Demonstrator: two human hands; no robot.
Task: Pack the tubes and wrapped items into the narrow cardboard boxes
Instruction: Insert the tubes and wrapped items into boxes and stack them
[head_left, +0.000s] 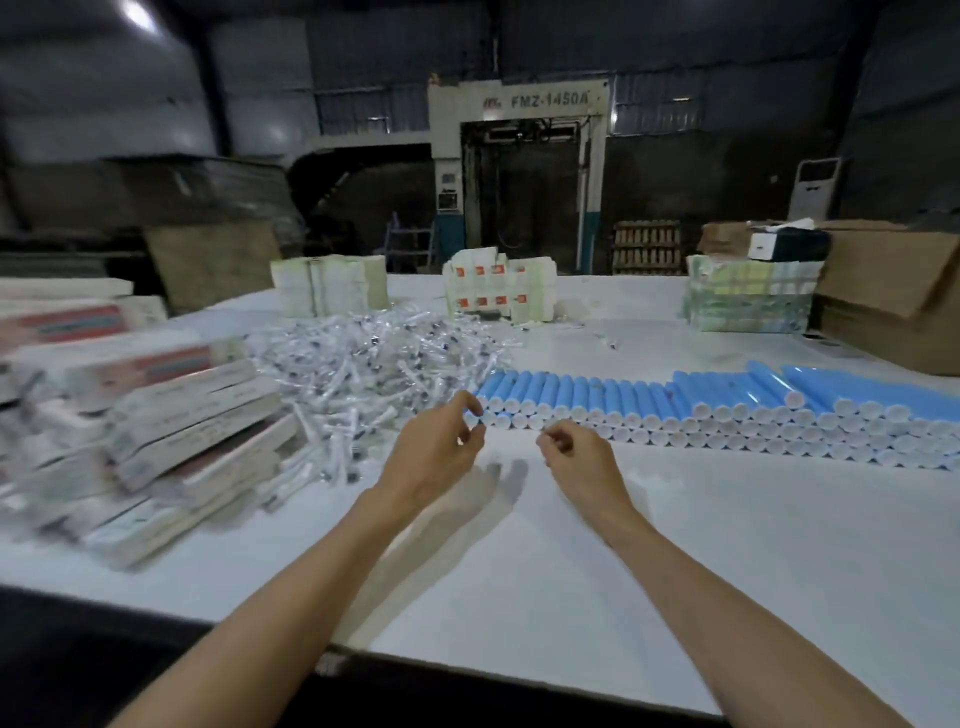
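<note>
Blue tubes with white caps (675, 410) lie stacked in rows across the right half of the white table (675, 545). A heap of clear-wrapped small items (374, 364) covers the middle left. Narrow cardboard boxes (171, 431) are piled flat at the left, blurred. My left hand (441, 447) hovers by the left end of the tube rows with loosely curled fingers and holds nothing that I can see. My right hand (576, 457) hangs just in front of the tubes, fingers curled, also with nothing visible in it.
Bundles of flat white cartons (332, 286), (498, 286) and a green-printed bundle (753, 296) stand along the table's far side. A big brown carton (893, 296) sits at the right. A machine and pallets stand behind the table.
</note>
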